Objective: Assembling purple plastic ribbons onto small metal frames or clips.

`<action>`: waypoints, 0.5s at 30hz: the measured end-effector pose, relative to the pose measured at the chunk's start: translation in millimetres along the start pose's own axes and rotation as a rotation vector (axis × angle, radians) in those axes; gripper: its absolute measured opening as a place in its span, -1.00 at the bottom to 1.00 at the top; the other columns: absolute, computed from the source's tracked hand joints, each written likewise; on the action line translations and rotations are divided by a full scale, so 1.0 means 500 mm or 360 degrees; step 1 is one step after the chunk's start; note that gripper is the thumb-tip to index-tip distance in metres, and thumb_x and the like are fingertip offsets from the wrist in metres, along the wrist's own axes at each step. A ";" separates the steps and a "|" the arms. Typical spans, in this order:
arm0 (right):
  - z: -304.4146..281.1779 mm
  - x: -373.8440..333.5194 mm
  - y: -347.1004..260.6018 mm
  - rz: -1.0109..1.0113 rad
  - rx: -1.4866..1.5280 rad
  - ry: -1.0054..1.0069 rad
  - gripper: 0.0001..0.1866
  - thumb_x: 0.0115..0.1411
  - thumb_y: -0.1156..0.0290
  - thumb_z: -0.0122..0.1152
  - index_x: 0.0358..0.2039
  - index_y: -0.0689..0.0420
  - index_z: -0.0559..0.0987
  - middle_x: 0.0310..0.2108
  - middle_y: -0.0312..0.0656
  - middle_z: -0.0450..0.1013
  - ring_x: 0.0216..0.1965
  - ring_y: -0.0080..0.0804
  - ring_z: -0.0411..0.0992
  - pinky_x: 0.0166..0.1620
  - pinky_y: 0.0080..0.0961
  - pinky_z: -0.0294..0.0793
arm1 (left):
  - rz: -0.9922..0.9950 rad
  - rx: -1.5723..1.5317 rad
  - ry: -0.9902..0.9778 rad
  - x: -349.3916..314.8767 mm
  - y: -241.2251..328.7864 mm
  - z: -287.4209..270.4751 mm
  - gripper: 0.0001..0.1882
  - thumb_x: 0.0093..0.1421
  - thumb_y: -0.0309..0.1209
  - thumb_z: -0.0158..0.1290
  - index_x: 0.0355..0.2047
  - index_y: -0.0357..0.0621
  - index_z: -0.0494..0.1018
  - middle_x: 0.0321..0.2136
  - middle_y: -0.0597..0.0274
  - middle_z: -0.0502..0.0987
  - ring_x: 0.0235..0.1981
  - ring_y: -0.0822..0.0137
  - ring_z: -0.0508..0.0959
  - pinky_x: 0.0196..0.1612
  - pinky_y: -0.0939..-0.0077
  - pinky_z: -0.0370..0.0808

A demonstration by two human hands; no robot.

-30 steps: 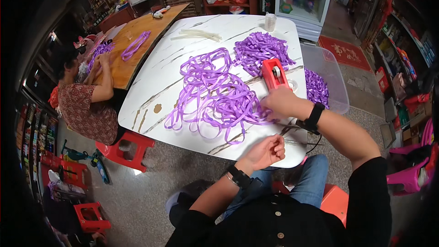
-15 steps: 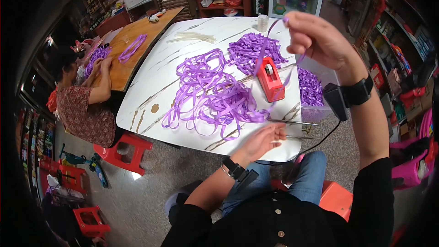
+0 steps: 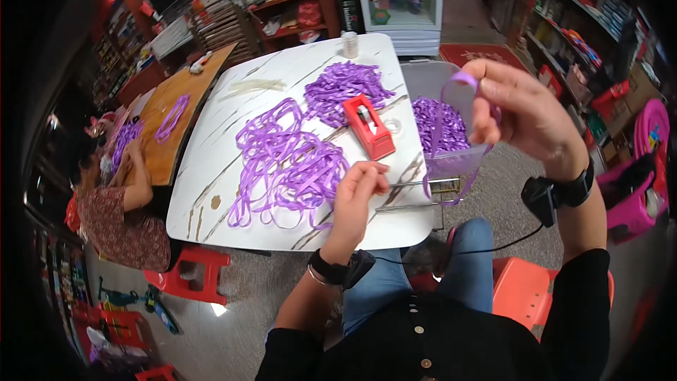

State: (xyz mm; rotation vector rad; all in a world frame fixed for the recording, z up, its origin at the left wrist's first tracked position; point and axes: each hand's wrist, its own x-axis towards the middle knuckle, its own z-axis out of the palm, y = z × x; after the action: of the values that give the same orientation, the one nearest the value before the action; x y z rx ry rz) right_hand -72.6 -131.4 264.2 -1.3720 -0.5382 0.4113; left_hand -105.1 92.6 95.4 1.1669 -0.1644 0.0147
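Raised over the table's right edge, my right hand (image 3: 518,109) pinches a purple ribbon (image 3: 436,127), which curls over at the top and hangs in a loop. My left hand (image 3: 355,201) is above the near part of the table, thumb and fingers drawn together; anything between them is too small to make out. Just beyond it stands a red tape dispenser (image 3: 381,144). Two thin metal rods (image 3: 427,182) stick out past the table edge, right of my left hand. A tangle of long purple ribbons (image 3: 289,169) lies to its left.
A heap of folded purple ribbons (image 3: 344,88) lies farther back on the white marbled table (image 3: 211,134). A clear plastic bin (image 3: 458,164) of purple pieces stands right of it. At left, a person (image 3: 120,204) handles ribbons at a wooden table (image 3: 151,148). Red stools (image 3: 190,275) are nearby.
My right hand has lowered with the ribbon, which now hangs beside the bin. My left hand has come up nearer the dispenser, its fingers drawing together. The view has turned right.
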 end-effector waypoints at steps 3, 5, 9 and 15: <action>-0.011 -0.052 0.026 0.0091 0.0307 0.0070 -0.58 0.20 0.39 -0.17 0.06 0.24 0.15 -0.43 -0.14 0.44 -0.46 -0.51 0.45 -0.26 -0.62 0.46 | 0.0145 0.0223 -0.0423 -0.015 0.044 0.108 -0.73 0.19 -0.48 -0.21 -0.10 -0.31 0.25 -0.26 0.20 0.42 -0.20 0.49 0.39 -0.08 0.60 0.28; -0.011 -0.082 0.044 0.0046 0.0405 0.0118 -0.56 0.20 0.42 -0.17 0.09 0.22 0.11 -0.35 -0.11 0.42 -0.38 -0.47 0.44 -0.23 -0.57 0.46 | 0.0284 0.0330 -0.0705 -0.011 0.045 0.162 -0.70 0.20 -0.46 -0.21 -0.07 -0.32 0.23 -0.22 0.19 0.40 -0.17 0.47 0.38 -0.06 0.56 0.27; -0.027 -0.123 0.074 -0.0020 0.0638 0.0223 -0.53 0.19 0.46 -0.18 0.13 0.15 0.06 -0.16 -0.02 0.35 -0.21 -0.37 0.42 -0.14 -0.45 0.44 | 0.0057 0.0197 -0.1008 -0.010 0.005 0.218 -0.65 0.20 -0.41 -0.23 -0.04 -0.35 0.21 -0.23 0.18 0.43 -0.16 0.44 0.37 -0.05 0.59 0.26; -0.093 -0.161 0.077 -0.0338 0.0790 0.0520 -0.64 0.21 0.44 -0.21 0.01 0.27 0.19 -0.04 -0.03 0.28 -0.10 -0.33 0.36 -0.01 -0.36 0.39 | -0.0492 0.0637 -0.1560 -0.018 -0.020 0.212 -0.67 0.19 -0.36 -0.17 -0.09 -0.30 0.28 -0.30 0.27 0.47 -0.21 0.51 0.38 -0.10 0.63 0.27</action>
State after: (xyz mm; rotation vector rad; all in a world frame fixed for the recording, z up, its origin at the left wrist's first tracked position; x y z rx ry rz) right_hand -109.3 -208.6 211.2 -0.8679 -0.2800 0.1267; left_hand -125.7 -7.9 125.6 1.5066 -0.8715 -0.8401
